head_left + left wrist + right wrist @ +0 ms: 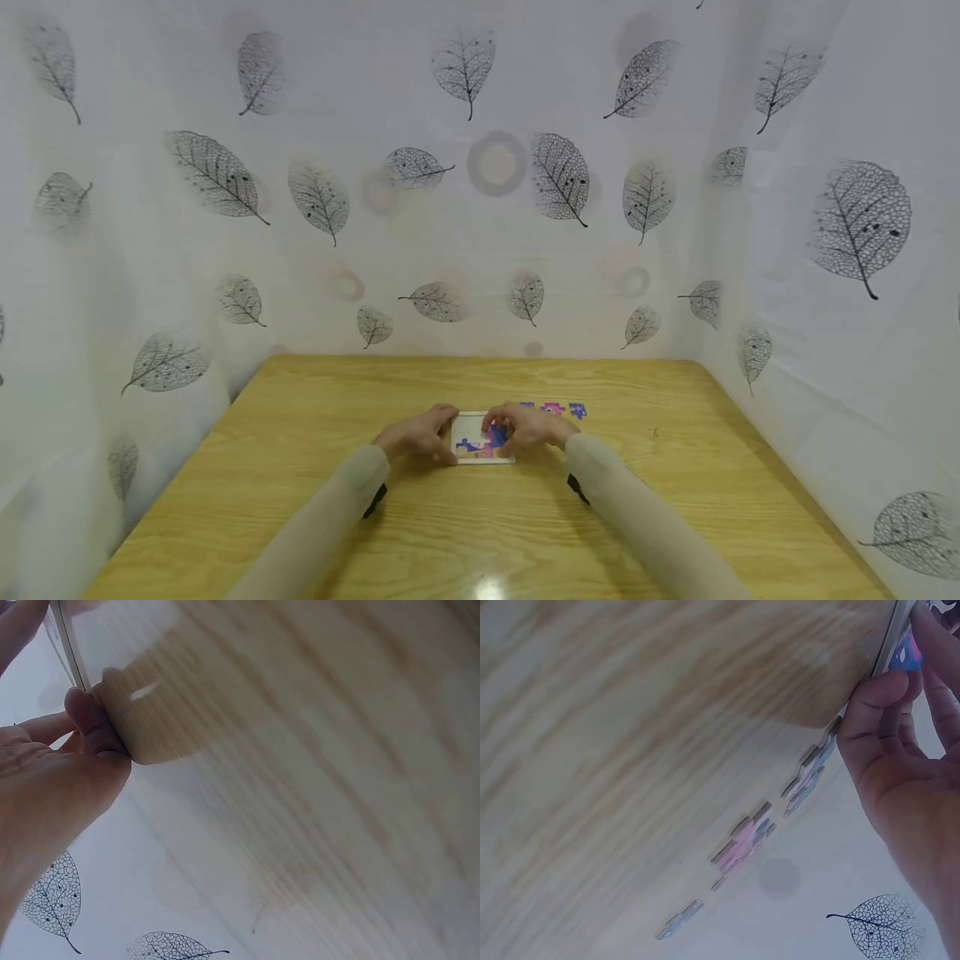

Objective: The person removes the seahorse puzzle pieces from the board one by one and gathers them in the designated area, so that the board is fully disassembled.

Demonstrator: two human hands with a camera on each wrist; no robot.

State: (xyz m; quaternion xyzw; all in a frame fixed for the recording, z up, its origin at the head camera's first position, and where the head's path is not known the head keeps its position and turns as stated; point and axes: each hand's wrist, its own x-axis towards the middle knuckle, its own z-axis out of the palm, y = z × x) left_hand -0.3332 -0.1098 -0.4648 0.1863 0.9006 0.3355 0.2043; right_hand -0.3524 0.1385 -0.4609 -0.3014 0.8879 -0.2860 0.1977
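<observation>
"Head view: where's the puzzle tray (pixel 467 424)?"
"On the table (pixel 480 517), left hand (pixel 416 435) gripping its edge; right hand's (pixel 529 426) fingers bend over the laid pieces (pixel 470 447), grasp unclear."
"Which step?"
"Fitting, I'd judge; next calls for matching one of the loose pieces (pixel 552 408) beyond."

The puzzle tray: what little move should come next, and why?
Perhaps the right hand should gently settle the blue section in the puzzle tray. It is right there, and the left hand holds the tray's left edge. Then the loose pieces lying beyond might fit more easily.
</observation>
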